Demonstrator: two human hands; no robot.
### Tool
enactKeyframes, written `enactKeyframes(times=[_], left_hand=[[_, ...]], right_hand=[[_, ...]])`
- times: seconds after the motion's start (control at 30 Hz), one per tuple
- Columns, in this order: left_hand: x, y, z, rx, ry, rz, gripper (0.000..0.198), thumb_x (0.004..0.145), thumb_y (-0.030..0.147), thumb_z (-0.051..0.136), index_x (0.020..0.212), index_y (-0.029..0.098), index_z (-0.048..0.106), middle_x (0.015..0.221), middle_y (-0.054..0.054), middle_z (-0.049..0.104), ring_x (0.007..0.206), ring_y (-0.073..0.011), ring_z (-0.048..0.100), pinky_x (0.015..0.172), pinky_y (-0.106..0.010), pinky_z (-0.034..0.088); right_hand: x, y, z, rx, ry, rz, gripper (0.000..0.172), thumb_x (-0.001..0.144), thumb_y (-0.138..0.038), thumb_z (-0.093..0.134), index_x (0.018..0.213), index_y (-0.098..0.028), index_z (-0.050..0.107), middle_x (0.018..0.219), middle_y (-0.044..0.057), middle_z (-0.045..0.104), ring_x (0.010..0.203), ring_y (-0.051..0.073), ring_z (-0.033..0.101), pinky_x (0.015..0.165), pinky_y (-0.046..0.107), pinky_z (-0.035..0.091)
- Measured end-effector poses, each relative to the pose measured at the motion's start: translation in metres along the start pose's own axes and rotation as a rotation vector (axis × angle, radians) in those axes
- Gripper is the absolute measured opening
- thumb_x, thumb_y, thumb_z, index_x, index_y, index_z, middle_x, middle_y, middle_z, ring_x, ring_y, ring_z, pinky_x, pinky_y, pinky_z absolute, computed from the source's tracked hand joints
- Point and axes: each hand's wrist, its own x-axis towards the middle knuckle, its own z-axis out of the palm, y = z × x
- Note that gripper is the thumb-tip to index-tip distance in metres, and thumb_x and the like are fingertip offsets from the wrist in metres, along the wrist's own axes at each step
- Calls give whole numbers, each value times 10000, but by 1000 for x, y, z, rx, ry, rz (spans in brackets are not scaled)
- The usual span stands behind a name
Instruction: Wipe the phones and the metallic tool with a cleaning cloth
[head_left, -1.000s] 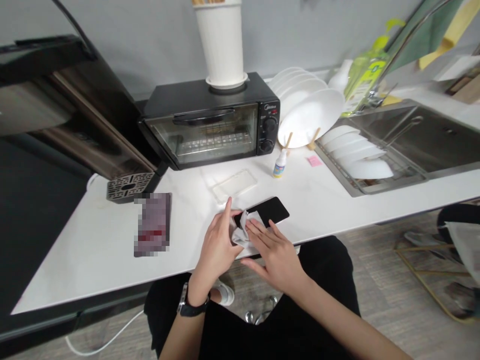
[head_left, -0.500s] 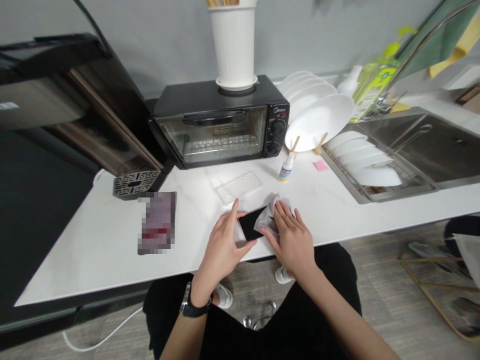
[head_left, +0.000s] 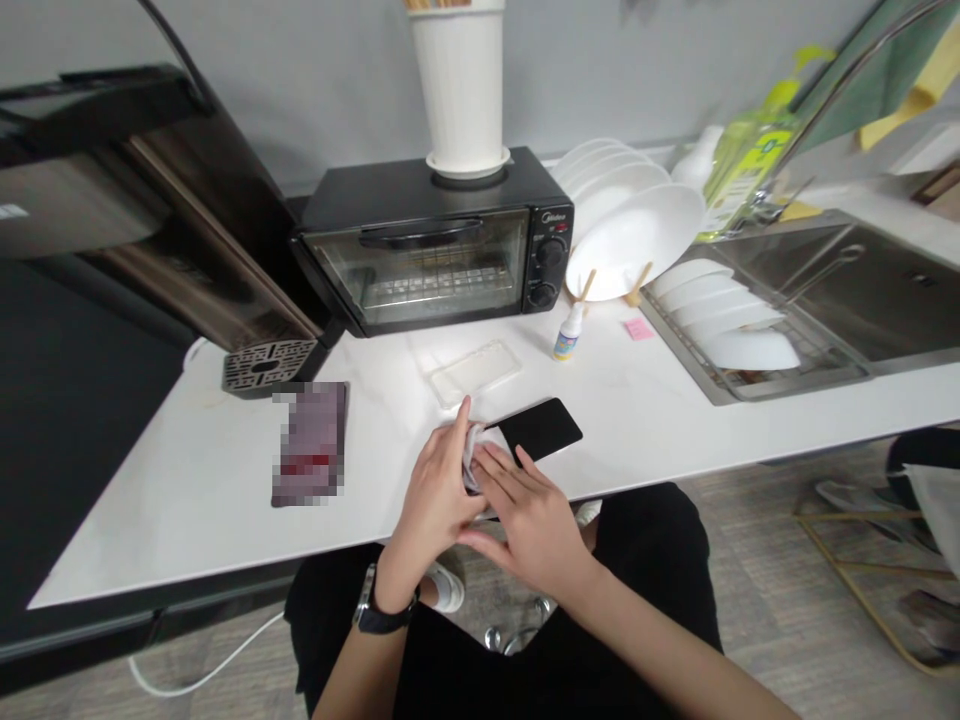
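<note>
A black smartphone [head_left: 546, 428] lies on the white counter with its dark face up. My left hand [head_left: 433, 492] steadies its left end, fingers and thumb around the edges. Under the fingers of my right hand [head_left: 534, 515] is a crumpled whitish wipe [head_left: 478, 440], pressed onto the phone's left end, close against my left hand. That end of the phone is mostly hidden by the wipe and hands. Just beyond lies a clear phone case [head_left: 510, 358]. A small white spray bottle [head_left: 568, 335] with a blue and yellow label stands behind the phone, to the right.
A black toaster oven [head_left: 435, 240] stands at the back, a white pot on top. White plates [head_left: 637, 240] fill a wooden rack beside the sink [head_left: 892, 300]. A pink sticky note [head_left: 638, 329] lies near it. On the left are a partly blurred purple item [head_left: 311, 440] and a dark machine [head_left: 270, 365].
My right hand has slid the wipe leftward along the phone, from its right end to its left end. The right part of the phone is now uncovered. My left hand stays at the left end.
</note>
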Motion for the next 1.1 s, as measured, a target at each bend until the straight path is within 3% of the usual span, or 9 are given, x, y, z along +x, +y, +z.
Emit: enactKeyframes(times=[0.13,0.37,0.5,0.67,0.77,0.93,1.1], left_hand=[[2,1,2,1,6,17,798,592,132,487,1194,219,-29,1099,-17,403,1015,-205,349,889,-366,275],[3,0,2,-2,13,11,751,635,227,499,1185,270,-11,1094,1,397,1030,-186,334,909,-361,249],[1,-4,1,-19,22,21,764,629,207,507,1188,254,-12,1091,-9,397,1029,-181,326,912,-351,243],[-2,-9,-2,6,29,54,733,602,156,506,1190,220,72,1101,-38,384,1015,-206,329,883,-367,273],[-2,-10,-3,25,34,55,725,584,133,501,1186,204,104,1110,-41,374,1005,-205,339,873,-350,289],[-2,-8,-2,43,28,31,744,583,129,487,1194,204,69,1084,-35,404,998,-198,350,869,-337,293],[-1,-6,-2,39,29,21,806,578,172,533,1198,195,17,1066,-30,422,1004,-190,345,887,-327,278]], right_hand=[[-13,22,-8,-43,-43,-4,483,716,-429,295,1140,-202,256,1204,-22,247,1117,130,144,962,342,129],[-20,64,-19,-166,40,210,436,742,-338,294,1147,-183,251,1226,-14,185,1126,140,89,965,354,101],[-3,49,-9,-189,105,242,473,731,-363,309,1149,-153,245,1228,16,184,1128,164,66,957,384,93],[12,9,13,-131,29,78,552,688,-430,333,1145,-131,254,1218,32,215,1127,163,80,961,361,106],[12,-4,19,-115,-9,55,571,683,-443,325,1144,-114,255,1219,40,213,1129,155,68,967,348,91],[2,0,11,-99,-87,1,546,695,-442,310,1145,-137,256,1215,18,226,1130,130,66,972,332,72],[-17,29,-4,-127,-119,26,443,731,-379,290,1136,-201,266,1215,-36,214,1126,120,95,969,344,78]])
